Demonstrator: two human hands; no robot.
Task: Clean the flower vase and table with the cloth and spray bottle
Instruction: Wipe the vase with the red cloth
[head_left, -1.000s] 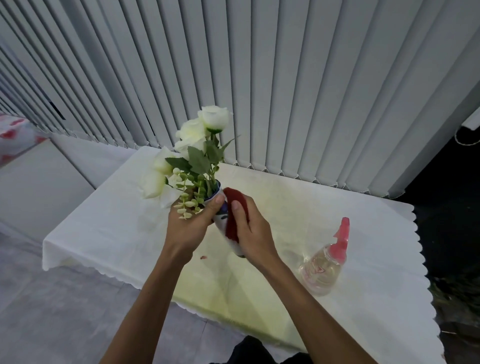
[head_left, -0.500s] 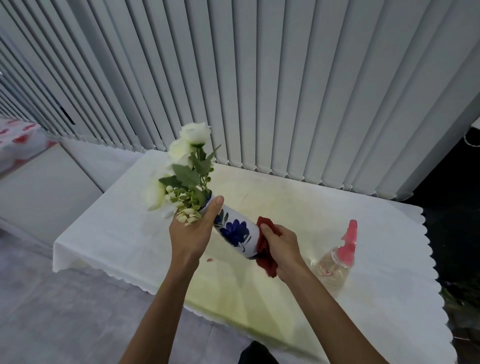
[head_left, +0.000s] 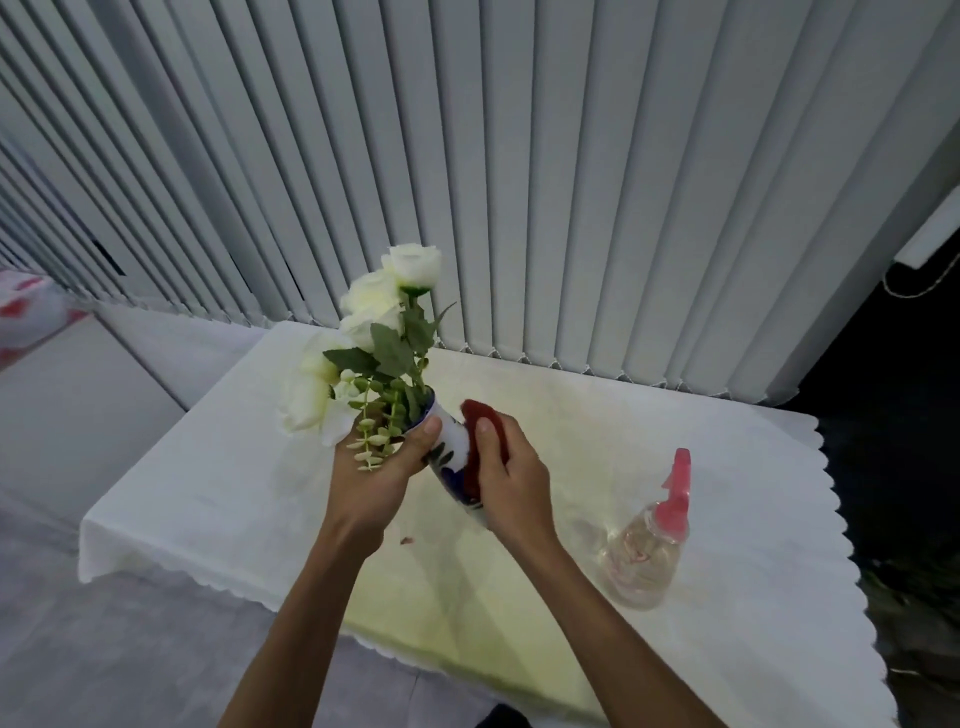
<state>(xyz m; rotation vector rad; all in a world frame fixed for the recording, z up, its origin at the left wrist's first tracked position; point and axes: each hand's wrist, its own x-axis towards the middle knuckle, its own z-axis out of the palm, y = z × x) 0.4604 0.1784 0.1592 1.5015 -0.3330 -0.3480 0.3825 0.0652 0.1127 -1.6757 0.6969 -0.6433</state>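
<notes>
While the left hand grips the tilted white-and-blue ceramic vase above the white-clothed table, the right hand has slid its red cloth from base to neck, indicating wiping continues.

vase: glossy ceramic | cloth: red fabric | bottle: clear plastic

One flower vase, white with blue pattern, is tilted above the table. One red cloth is pressed against its right side. One clear spray bottle with a pink trigger head stands on the right of the one white-covered table. Two bare hands show: the left hand and the right hand. The white roses overlap, so their count cannot be told exactly. One small reddish scrap lies near the table's middle.
</notes>
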